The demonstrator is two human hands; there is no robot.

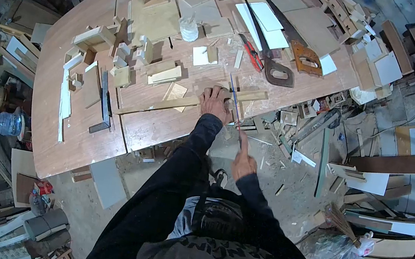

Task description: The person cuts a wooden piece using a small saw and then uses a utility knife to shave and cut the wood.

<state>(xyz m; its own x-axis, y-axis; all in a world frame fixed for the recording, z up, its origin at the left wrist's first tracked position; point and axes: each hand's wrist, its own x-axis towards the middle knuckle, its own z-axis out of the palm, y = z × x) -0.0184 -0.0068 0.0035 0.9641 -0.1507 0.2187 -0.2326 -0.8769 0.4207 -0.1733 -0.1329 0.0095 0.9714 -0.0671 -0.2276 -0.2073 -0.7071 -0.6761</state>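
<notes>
Head view: the long wooden strip (pixel 184 104) slants up rightward.

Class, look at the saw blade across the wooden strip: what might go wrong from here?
1. The thin-bladed saw lies close beside the left grip, so a slip might cause a cut.
2. No clamp shows on the wooden strip; only that grip presses it, so it could shift mid-stroke.

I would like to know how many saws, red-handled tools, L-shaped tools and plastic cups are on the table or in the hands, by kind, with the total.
Saws: 3 (blue saw in the right hand, dark-handled saw, orange-handled saw)
Red-handled tool: 1
L-shaped tool: 1
Plastic cup: 1
Total: 6
</notes>
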